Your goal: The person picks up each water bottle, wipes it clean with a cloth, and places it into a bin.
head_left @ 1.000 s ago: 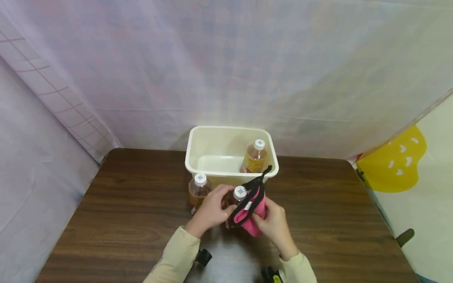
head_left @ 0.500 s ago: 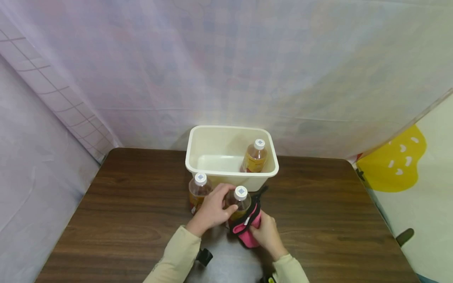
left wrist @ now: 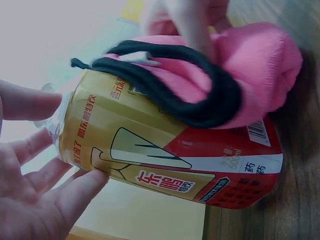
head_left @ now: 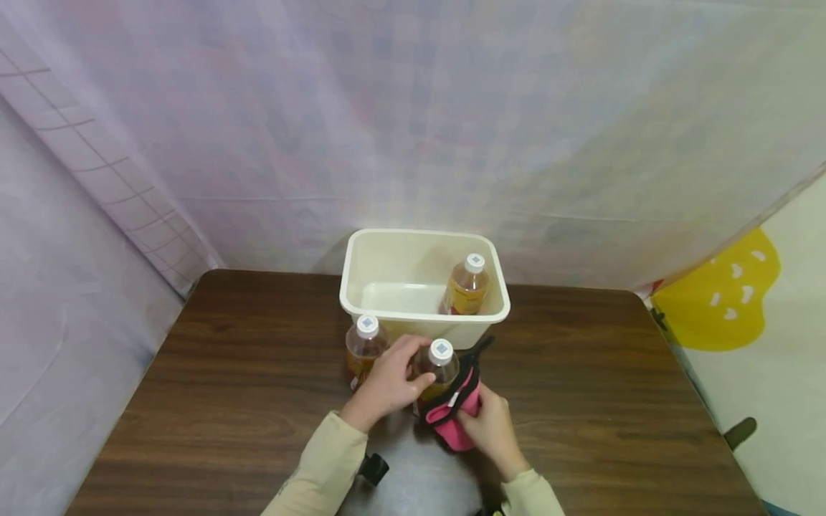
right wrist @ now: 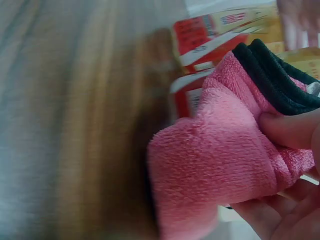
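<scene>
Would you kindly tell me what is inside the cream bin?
Inside the cream bin, one white-capped bottle sits at the right end; some bare floor shows to its left. The front wall hides the bottle's base and the floor nearest us.

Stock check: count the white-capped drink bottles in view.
3: the held bottle in the left hand, against the pink fleecy cloth; the leftmost bottle, on the table; the third bottle, inside the cream bin, toward its right. No others show.
</scene>
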`<state>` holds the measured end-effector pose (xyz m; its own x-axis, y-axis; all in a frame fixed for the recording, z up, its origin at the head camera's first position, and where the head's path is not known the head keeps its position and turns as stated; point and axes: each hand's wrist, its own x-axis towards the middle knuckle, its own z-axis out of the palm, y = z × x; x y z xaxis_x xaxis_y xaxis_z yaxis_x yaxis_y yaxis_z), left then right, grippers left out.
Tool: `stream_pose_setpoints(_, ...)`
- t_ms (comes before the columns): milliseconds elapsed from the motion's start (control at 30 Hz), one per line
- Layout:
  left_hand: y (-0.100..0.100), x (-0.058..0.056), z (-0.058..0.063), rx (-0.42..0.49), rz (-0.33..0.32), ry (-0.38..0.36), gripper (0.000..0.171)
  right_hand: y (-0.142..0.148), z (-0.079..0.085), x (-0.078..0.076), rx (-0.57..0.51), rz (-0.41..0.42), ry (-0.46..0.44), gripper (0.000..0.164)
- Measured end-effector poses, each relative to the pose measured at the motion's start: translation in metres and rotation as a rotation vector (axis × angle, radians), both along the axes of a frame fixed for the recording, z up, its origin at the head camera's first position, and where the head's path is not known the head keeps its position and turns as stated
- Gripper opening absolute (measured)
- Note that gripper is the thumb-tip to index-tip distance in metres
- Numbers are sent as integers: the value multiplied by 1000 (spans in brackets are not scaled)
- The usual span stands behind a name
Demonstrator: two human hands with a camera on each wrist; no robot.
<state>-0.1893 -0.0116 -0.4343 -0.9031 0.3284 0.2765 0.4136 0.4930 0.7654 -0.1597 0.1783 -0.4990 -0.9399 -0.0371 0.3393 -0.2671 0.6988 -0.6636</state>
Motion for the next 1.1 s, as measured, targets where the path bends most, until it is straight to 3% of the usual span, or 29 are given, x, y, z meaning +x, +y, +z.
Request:
stream_pose_setpoints(300, 1, 2, 2, 2, 7, -12, 41, -1, 42, 0, -30, 38, 114, 25)
stream_pose_setpoints(567, 1, 1, 1, 16, 3, 4, 39, -2, 61, -2, -33, 56, 178, 27)
stream_pose_setpoints(867, 0, 1, 2, 20, 7, -10, 40, -6, 60, 0, -29, 37, 149, 29)
stream_pose_setpoints(1100, 1, 1, 0, 1, 10, 1, 41, -3, 43, -2, -50, 21, 63, 27)
